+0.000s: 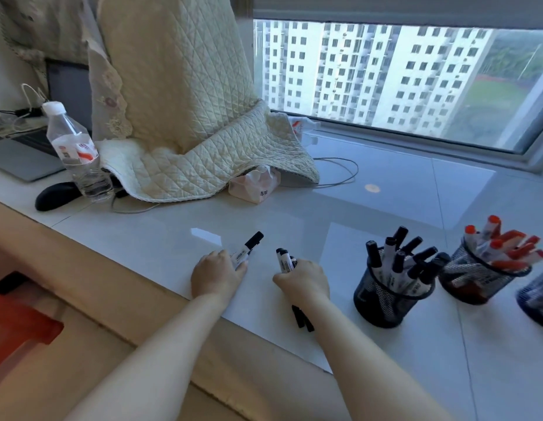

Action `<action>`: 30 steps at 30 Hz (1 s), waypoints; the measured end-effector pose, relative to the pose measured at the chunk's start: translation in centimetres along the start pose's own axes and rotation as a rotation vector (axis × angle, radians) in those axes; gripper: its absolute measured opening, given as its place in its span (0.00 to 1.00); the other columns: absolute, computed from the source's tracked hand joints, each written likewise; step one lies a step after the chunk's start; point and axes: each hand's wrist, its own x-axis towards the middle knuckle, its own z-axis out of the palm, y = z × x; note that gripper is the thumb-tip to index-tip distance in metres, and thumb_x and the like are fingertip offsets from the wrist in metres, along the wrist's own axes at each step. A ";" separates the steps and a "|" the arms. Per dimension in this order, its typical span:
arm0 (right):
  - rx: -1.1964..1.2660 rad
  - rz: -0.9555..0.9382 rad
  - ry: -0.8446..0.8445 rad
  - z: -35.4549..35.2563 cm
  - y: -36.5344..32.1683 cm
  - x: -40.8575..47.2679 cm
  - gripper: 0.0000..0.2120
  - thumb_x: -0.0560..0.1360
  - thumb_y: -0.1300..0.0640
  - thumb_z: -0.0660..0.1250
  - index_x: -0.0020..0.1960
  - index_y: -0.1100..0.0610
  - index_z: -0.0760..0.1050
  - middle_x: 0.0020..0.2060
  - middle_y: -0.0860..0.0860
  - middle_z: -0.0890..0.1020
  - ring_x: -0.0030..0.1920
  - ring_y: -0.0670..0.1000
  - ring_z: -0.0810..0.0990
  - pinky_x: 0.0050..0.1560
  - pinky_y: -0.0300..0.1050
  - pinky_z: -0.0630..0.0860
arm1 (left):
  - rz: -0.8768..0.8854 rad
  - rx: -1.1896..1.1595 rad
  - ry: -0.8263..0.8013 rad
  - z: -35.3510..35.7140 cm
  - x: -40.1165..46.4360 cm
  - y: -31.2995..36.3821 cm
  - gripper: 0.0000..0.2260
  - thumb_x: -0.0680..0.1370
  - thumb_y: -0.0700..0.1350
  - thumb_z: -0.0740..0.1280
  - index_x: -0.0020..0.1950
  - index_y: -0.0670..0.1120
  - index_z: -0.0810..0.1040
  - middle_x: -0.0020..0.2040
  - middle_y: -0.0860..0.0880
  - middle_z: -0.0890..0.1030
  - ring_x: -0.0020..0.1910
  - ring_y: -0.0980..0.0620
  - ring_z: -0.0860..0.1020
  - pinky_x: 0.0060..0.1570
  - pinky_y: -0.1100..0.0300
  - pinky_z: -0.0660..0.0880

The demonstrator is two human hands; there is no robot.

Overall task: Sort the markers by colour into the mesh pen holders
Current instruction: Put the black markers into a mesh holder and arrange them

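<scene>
Holders sit at your right: black mesh holder packed with black-capped markers, the next mesh holder with red-capped ones. Your left hand grips one black marker on the white sill, cap pointing up-right, away from you. Your right hand clutches a bundle of black markers, caps away.

Black-capped white markers fill a black mesh holder; red-capped ones fill the dark holder to its right. A cream diamond-quilted blanket lies far left on the glossy white sill.
</scene>
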 end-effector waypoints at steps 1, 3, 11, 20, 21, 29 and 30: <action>0.051 0.019 -0.013 -0.4 0.5 -0.8 0.10 0.65 0.56 0.63 0.29 0.52 0.63 0.27 0.48 0.70 0.27 0.49 0.70 0.26 0.39 0.63 | 0.015 0.010 -0.022 -0.3 -0.5 0.1 0.18 0.76 0.58 0.60 0.45 0.43 0.74 0.46 0.43 0.79 0.46 0.44 0.76 0.41 0.56 0.67; 0.168 0.044 -0.036 -1.2 1.5 -2.2 0.08 0.66 0.57 0.63 0.31 0.54 0.64 0.29 0.49 0.74 0.32 0.52 0.78 0.30 0.40 0.69 | 0.005 -0.008 -0.073 -1.0 -1.4 0.5 0.17 0.76 0.58 0.60 0.42 0.44 0.70 0.43 0.44 0.79 0.41 0.44 0.75 0.37 0.57 0.66; 0.411 -0.132 -0.062 -5.2 3.8 -7.7 0.03 0.70 0.61 0.61 0.43 0.58 0.69 0.32 0.52 0.77 0.24 0.47 0.76 0.29 0.43 0.76 | -0.032 -0.544 -0.186 -3.0 -6.1 4.9 0.11 0.77 0.52 0.61 0.48 0.45 0.71 0.42 0.47 0.79 0.37 0.52 0.79 0.35 0.59 0.71; 0.665 -0.294 0.382 -14.0 4.5 -9.9 0.13 0.71 0.58 0.69 0.33 0.52 0.67 0.27 0.49 0.72 0.28 0.51 0.72 0.32 0.43 0.69 | 0.019 -0.920 -0.133 -5.4 -9.0 14.4 0.09 0.73 0.49 0.66 0.38 0.50 0.69 0.35 0.50 0.74 0.37 0.47 0.77 0.32 0.59 0.71; 0.739 -0.291 0.417 -14.9 4.8 -9.9 0.13 0.72 0.59 0.69 0.33 0.54 0.66 0.25 0.50 0.72 0.25 0.50 0.72 0.29 0.41 0.69 | -0.002 -0.976 -0.125 -5.7 -9.0 15.0 0.10 0.73 0.49 0.68 0.36 0.49 0.69 0.33 0.50 0.74 0.34 0.49 0.76 0.35 0.58 0.72; 1.370 -0.232 0.586 -21.3 5.0 -8.2 0.10 0.75 0.61 0.65 0.35 0.57 0.71 0.20 0.47 0.76 0.22 0.46 0.77 0.32 0.41 0.76 | -0.034 -1.266 -0.083 -7.0 -8.9 19.5 0.14 0.73 0.48 0.69 0.32 0.46 0.68 0.26 0.51 0.72 0.20 0.60 0.70 0.28 0.63 0.68; 1.423 -0.240 0.590 -21.8 4.7 -7.8 0.10 0.75 0.61 0.65 0.36 0.57 0.71 0.21 0.47 0.76 0.23 0.46 0.77 0.32 0.41 0.76 | -0.024 -1.296 -0.080 -7.1 -8.9 20.1 0.14 0.73 0.48 0.69 0.32 0.46 0.68 0.26 0.51 0.72 0.20 0.60 0.70 0.26 0.64 0.68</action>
